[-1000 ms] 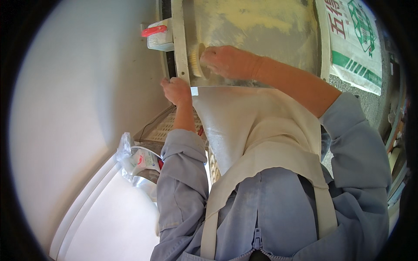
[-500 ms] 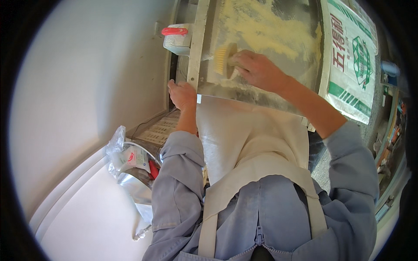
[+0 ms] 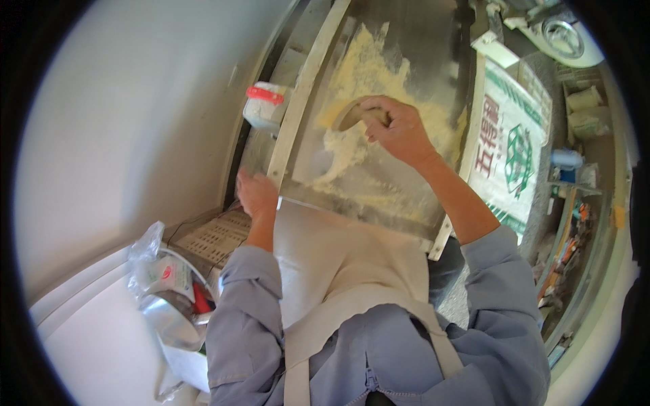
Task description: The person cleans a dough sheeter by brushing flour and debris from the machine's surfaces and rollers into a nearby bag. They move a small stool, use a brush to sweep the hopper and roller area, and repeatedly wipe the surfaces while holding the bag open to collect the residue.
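My right hand point(image 3: 401, 134) is closed around the handle of a wooden brush point(image 3: 351, 115). The brush is over a metal-floored work surface point(image 3: 440, 30) with raised pale side rails, and its yellow bristles face left into pale yellow powder point(image 3: 369, 64). Powder lies in streaks and patches, some of it toward the near edge. Beside the near end of the left rail point(image 3: 298, 111) is my left hand point(image 3: 258, 195). Its fingers point toward the wall, partly blurred and bent; whether they grip anything cannot be made out.
A white container with a red handle point(image 3: 265, 98) stands outside the left rail, close to the wall point(image 3: 135, 128). To the right lies a white and green sack point(image 3: 511, 139). Lower left are a plastic bag point(image 3: 144, 254) and a metal vessel point(image 3: 169, 318). Cluttered shelves point(image 3: 569, 230) line the far right.
My view has shifted, so the work surface sits lower and further left. The brush has moved farther from the near edge, and more powder now lies on the left and near part.
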Tool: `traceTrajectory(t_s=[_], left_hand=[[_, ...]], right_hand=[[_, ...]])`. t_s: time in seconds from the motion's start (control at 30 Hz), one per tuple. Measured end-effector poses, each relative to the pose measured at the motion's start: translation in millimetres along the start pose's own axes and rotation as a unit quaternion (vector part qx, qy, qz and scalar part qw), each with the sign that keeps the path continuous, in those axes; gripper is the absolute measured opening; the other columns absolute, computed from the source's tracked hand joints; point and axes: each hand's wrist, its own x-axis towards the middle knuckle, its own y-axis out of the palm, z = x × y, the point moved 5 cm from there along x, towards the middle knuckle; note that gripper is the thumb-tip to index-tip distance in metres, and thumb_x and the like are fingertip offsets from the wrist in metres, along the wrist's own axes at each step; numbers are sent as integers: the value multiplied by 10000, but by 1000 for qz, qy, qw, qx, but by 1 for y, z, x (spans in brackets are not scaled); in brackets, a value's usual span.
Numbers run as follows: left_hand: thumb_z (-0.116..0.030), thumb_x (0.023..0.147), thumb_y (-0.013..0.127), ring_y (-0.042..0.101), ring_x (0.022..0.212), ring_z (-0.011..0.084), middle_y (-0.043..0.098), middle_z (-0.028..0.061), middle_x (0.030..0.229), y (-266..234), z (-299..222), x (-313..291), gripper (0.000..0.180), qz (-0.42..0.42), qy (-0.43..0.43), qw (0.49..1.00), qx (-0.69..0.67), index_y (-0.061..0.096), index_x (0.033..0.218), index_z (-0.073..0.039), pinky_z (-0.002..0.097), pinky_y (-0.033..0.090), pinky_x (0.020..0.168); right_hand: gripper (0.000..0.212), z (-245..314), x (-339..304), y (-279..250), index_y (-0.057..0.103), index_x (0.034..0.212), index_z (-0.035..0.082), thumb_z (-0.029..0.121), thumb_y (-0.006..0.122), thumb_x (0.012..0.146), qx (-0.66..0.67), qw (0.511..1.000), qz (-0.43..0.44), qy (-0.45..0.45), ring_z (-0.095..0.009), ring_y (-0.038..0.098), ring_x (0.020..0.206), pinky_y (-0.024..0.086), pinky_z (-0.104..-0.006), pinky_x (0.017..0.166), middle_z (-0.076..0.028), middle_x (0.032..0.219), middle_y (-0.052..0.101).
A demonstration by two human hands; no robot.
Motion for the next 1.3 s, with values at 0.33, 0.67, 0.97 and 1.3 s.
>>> traceTrajectory(t_s=[0.33,0.67,0.97,1.3], left_hand=[[-134,862,400,515,1046,421,548,271,1119,-3,-4,-5,399,9,-10,1000,-7,456,1221,31,478,412,883],[-110,836,397,519,1018,417,553,266,1098,-2,1,-5,415,34,-39,998,-40,460,1213,52,469,395,891],[-119,852,387,545,1061,379,562,245,1149,-1,1,-5,425,16,-26,999,-17,472,1231,55,414,410,927],[-147,858,394,518,1018,439,540,281,1111,-5,-5,-6,408,-7,14,1000,8,448,1220,34,501,406,880]], right_hand=[[281,-63,158,-159,617,917,-13,213,675,761,-249,907,-341,-8,-219,664,673,511,-332,640,-123,710,669],[373,-158,263,-164,618,874,11,368,669,780,-418,868,-267,-10,-362,645,748,507,-442,697,-185,802,663],[316,-122,207,-77,583,889,-2,306,628,838,-382,920,-61,-64,-350,632,676,507,-430,630,-198,728,630],[269,-53,39,-28,540,936,-1,243,603,843,-334,932,132,-59,-361,598,613,488,-429,575,-194,681,597]])
